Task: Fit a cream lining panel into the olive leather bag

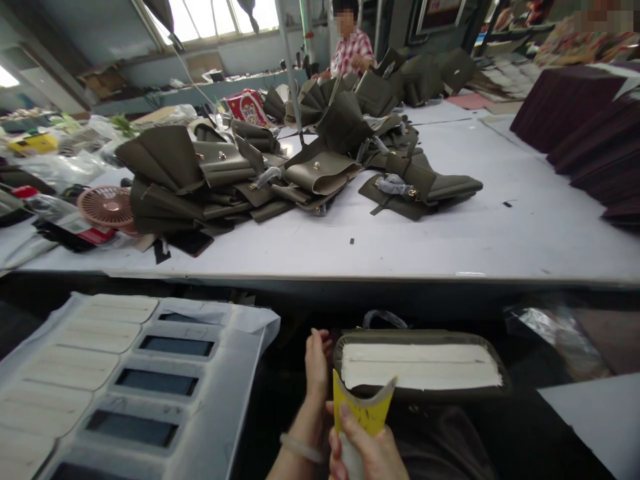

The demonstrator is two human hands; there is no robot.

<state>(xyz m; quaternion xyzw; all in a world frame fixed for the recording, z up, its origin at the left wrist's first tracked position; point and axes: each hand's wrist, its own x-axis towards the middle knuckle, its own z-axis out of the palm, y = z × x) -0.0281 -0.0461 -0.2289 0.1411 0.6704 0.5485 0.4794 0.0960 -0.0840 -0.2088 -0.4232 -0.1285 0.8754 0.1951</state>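
Note:
My right hand [367, 443] is closed round a yellow scraper [367, 407] with a pale handle and a concave curved end. The scraper's tip overlaps the near left corner of an olive-green bag [425, 338]. That bag lies low in front of me, with a white, flat-faced panel [420, 367] facing up inside its rim. Beside the bag's left end is my left hand [316, 367], its fingers stretched upward and slightly bent. Whether they touch the bag is hard to tell. A clear plastic-wrapped loop [385, 319] shows at the bag's far edge.
At left, a translucent sheet [215, 373] bears a row of white panels [83, 367]. Several olive bags [320, 170] lie on the white table [415, 247], near a pink fan [111, 208] and bottle [60, 210]. Dark stacked pieces [575, 127] stand right. A person [353, 50] is behind.

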